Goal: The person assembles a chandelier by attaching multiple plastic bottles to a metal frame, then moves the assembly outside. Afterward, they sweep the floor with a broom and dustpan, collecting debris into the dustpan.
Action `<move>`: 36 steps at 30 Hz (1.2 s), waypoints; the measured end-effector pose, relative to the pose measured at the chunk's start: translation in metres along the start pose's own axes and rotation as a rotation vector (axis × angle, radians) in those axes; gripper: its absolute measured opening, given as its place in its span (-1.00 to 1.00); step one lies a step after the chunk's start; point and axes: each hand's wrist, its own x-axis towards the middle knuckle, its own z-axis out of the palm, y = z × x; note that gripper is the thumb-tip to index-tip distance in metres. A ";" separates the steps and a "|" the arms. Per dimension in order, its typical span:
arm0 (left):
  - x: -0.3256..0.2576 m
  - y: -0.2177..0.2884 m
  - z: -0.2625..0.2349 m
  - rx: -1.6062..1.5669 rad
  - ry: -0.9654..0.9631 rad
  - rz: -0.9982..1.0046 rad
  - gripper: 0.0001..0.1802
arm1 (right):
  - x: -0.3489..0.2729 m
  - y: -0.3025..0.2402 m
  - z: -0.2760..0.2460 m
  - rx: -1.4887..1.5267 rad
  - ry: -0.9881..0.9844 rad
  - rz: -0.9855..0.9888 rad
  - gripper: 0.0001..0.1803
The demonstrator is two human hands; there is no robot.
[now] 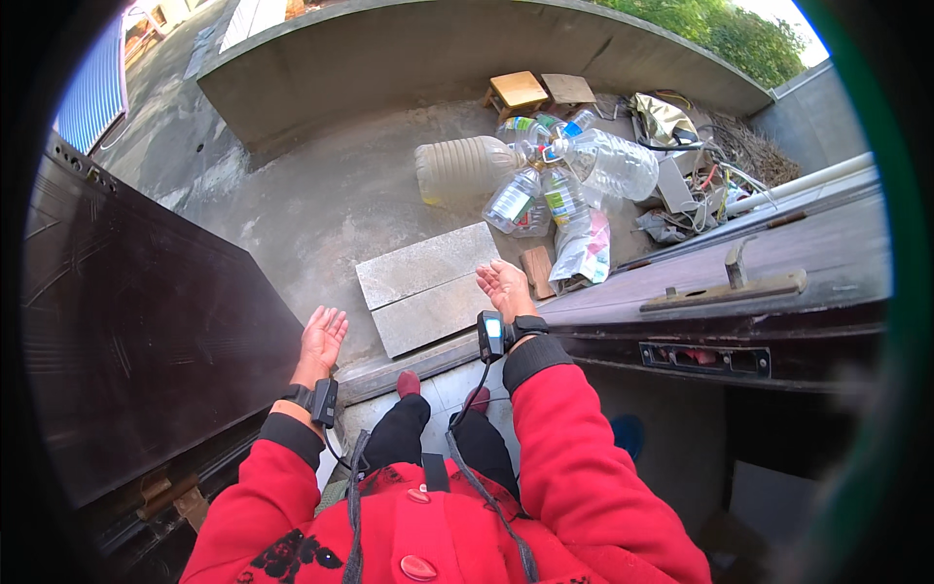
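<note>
My left hand (325,336) is held out palm up, its fingers stretched, with nothing in it. To its left stands a dark door leaf (146,311). My right hand (504,288) is also palm up with loosely extended fingers and holds nothing. It hovers over the right edge of a pale stone slab step (428,263); a reddish brick (537,271) lies just beyond it. Farther off is a bundle of large clear plastic bottles (613,164), with smaller labelled bottles (513,200) among them. Neither hand touches these things.
On the right is an open door leaf with a metal handle (737,282). A small wooden stool (518,91) stands by a low concrete wall (409,58). Scrap, cables and a pale sheet (664,119) are heaped at the far right. A raised threshold (389,377) crosses before my feet.
</note>
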 end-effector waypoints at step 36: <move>-0.316 -0.605 0.270 1.212 -1.554 -0.234 -0.90 | -0.619 0.356 -0.796 0.925 1.247 -0.771 -0.82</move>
